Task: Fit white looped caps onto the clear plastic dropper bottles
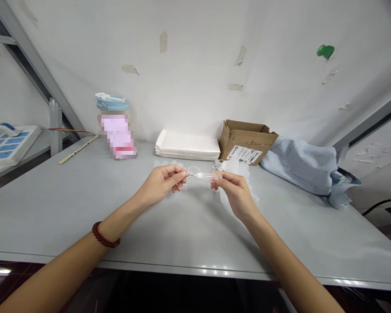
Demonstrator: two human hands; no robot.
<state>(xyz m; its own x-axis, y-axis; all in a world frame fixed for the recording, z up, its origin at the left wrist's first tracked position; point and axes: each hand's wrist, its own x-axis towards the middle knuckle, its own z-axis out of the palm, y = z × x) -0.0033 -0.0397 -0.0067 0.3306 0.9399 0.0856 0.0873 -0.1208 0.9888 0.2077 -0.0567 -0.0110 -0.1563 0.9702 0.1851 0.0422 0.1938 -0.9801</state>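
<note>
My left hand and my right hand are raised over the grey table, both pinched on one small clear plastic piece with a thin white loop or cord at its left end. The left fingers grip the cord end, the right fingers grip the clear tube end. Behind the right hand lies a heap of clear plastic bags or similar pieces. A dark red bead bracelet circles my left wrist.
At the back stand a stack of white flat sheets, an open cardboard box with a label, a blue-lidded jar and a light blue cloth at right. A blue-and-white device sits on a side surface at left.
</note>
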